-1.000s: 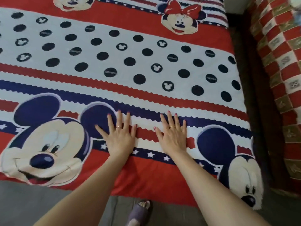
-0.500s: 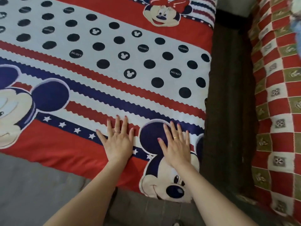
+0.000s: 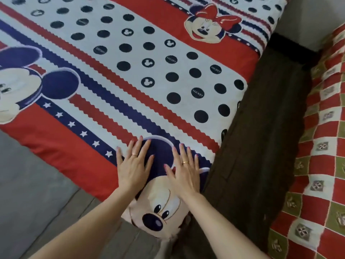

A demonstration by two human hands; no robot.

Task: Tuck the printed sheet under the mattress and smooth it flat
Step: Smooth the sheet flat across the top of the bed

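Though flat — both hands (image 3: 158,171) on sheet (image 3: 130,75)

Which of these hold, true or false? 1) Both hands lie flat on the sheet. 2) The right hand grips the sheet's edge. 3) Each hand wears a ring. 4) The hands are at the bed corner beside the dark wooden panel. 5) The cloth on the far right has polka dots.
1) True. The left hand and the right hand lie flat, fingers spread, on the printed sheet.
2) False. It presses flat on top and pinches nothing.
3) True. A ring shows on each hand.
4) True. They are at the near corner, next to the dark wooden panel.
5) False. The checkered cloth has red, white and green squares; the dots are on the sheet.
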